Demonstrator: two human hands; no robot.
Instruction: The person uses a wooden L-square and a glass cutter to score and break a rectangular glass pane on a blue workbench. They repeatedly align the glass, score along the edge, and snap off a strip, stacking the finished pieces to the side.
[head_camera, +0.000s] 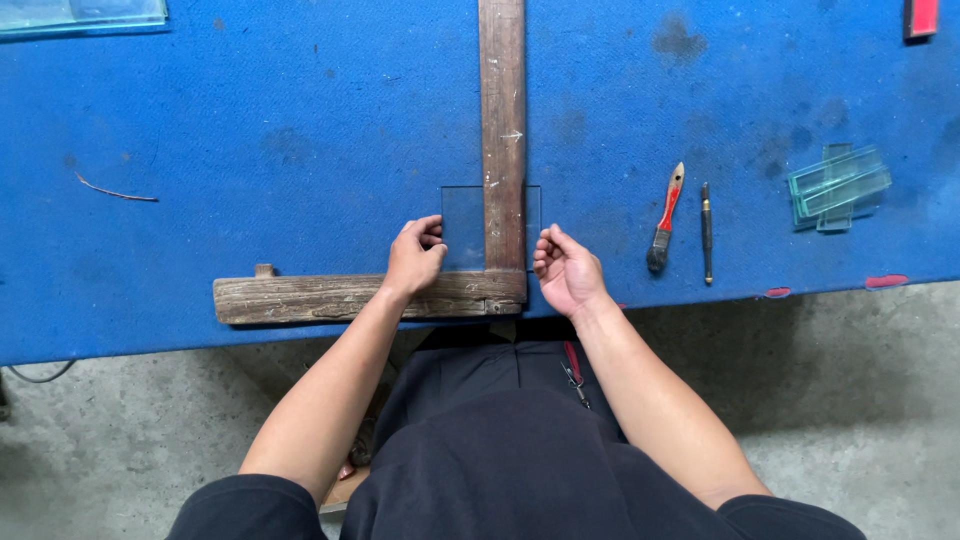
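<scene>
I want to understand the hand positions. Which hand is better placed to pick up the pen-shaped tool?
Probably the right hand. It lies right of the wooden square, nearer the dark pen-shaped tool. The left hand would have to cross the square and the glass pane.

Blue felt-covered surface (250, 120) fills the upper part of the view, worn, with dark stains toward the right and dusty patches. Its front edge runs slightly tilted, with red tape bits (886, 281) stuck at the right end. Below it, grey concrete floor (870, 400), scuffed and speckled. Dark cable (38, 376) loops under the edge at far left. Light is even and diffuse, soft shadow under the edge. No walls or windows in view.
</scene>
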